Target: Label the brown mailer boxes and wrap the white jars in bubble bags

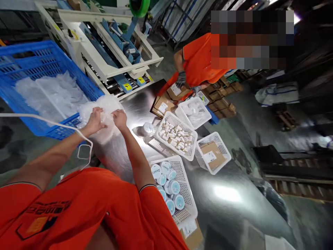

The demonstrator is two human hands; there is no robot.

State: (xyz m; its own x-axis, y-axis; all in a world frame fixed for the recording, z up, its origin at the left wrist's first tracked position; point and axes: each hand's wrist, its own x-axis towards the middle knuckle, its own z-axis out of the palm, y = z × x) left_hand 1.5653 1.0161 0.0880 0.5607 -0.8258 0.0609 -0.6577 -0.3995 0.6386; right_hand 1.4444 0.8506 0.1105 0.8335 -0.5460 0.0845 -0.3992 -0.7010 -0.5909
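A crumpled, translucent sheet of bubble wrap (105, 133) is between my hands, at the left end of the metal table. My left hand (95, 121) presses its curled fingers into the wrap from the left. On the other side my right hand (119, 118) is closed, pinching the wrap's edge. A white jar with a pale lid (148, 128) stands on the table to the right of my hands. The blue crate (49, 52) beside my left arm holds a heap of similar translucent wrap (49, 92).
White baskets hold lidded jars (172, 187), small white-and-brown pieces (178, 135) and a cardboard box (213, 156). A cream-framed machine (109, 69) stands beyond the crate. Across the table, a gloved co-worker (197, 59) handles cardboard boxes. A white cable (52, 119) crosses above my left arm.
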